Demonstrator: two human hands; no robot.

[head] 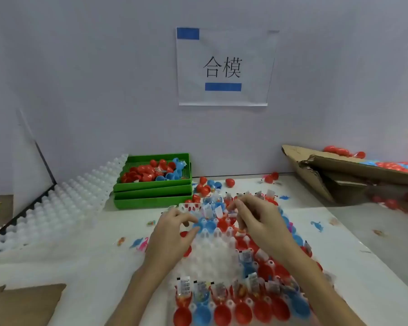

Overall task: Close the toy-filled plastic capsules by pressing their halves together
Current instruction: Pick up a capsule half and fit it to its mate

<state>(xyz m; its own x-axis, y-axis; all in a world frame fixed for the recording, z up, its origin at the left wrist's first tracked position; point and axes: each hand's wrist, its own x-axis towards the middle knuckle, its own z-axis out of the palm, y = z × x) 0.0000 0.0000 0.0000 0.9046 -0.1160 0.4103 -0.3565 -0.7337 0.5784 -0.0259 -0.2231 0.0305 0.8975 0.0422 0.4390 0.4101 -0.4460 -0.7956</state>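
A white moulded tray [212, 257] is laid on the white table [85, 260] directly in front of the person, and red and blue capsule halves [224, 314] are seated in its pockets, many with small packaged toys [185, 284] standing in them. Both hands are held over the far half of this tray. The left hand [172, 234] is lowered palm down, its fingers curled loosely with the tips just beside a blue capsule half [207, 225]; whether anything is gripped cannot be told, since the fingertips are blurred. The right hand [257, 220] is held slightly farther out, its fingers bent toward the thumb over a red capsule half [223, 224] and the toy packets beside it (a pinch is suggested, but what lies between the fingertips cannot be made out). The 2 hands are kept near each other, apart, with the blue and red halves between them. A second empty white tray [64, 205] is leaned at the left edge of the table. Stacked green bins [151, 191] holding loose red and blue halves are placed beyond the left hand against the wall [104, 78]. A cardboard box [327, 170] containing closed capsules is set at the far right. A printed sheet [224, 67] is fixed to the wall.
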